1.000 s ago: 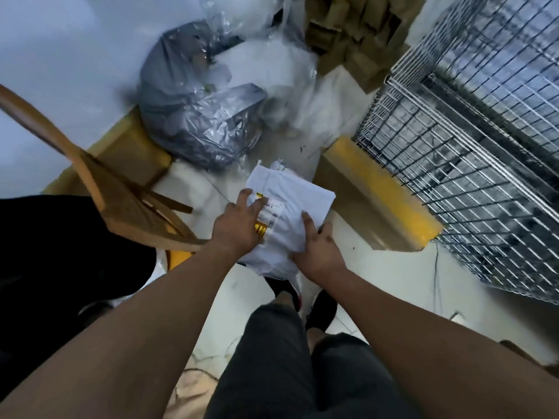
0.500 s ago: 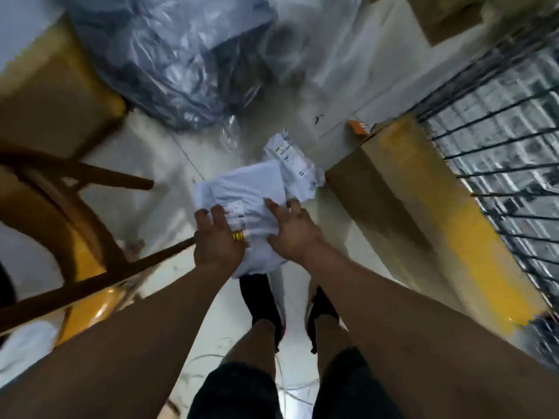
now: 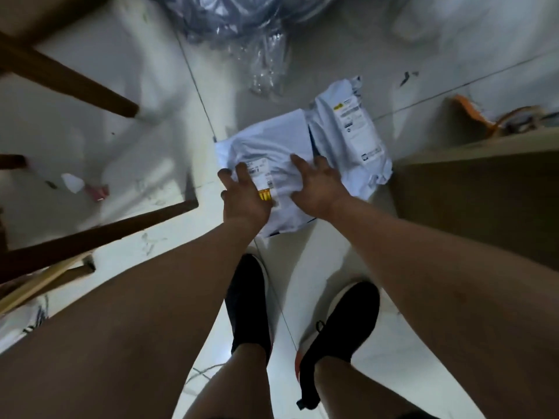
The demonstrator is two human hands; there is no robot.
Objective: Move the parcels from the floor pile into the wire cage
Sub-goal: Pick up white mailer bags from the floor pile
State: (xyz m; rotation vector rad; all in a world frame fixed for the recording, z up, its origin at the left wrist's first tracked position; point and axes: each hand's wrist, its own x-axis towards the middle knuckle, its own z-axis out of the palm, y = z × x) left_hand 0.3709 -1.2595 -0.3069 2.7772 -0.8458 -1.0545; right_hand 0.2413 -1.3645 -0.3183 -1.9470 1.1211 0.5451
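Now we are bending over the white tiled floor (image 3: pixel 127 131), and both our arms reach down to a white parcel (image 3: pixel 272 146) in front of our two black shoes (image 3: pixel 249 303). Our left hand (image 3: pixel 245 198) lies on top of the parcel, over its printed label (image 3: pixel 260 172) and beside a small yellow mark. Its fingers are spread and quite straight, and its thumb is hidden from us. Our right hand (image 3: pixel 317 186) rests flat on the right part of the same parcel, also with the fingers spread wide. Neither hand seems to curl around an edge; they press on the top surface. The parcel is down at floor level, but we cannot tell if it lies fully on the tiles or is a little above them.

A second white parcel (image 3: pixel 354 131) with a long label lies just beside the first one on the right, and the two touch. To the right of it stands a brown cardboard box (image 3: pixel 484 201), with something orange (image 3: pixel 472 116) behind its far edge. At the top is a crumpled grey plastic bag (image 3: pixel 242 22). On the left we see dark wooden chair legs (image 3: pixel 69 83) and a small pink and white scrap (image 3: pixel 84 186) on the floor.
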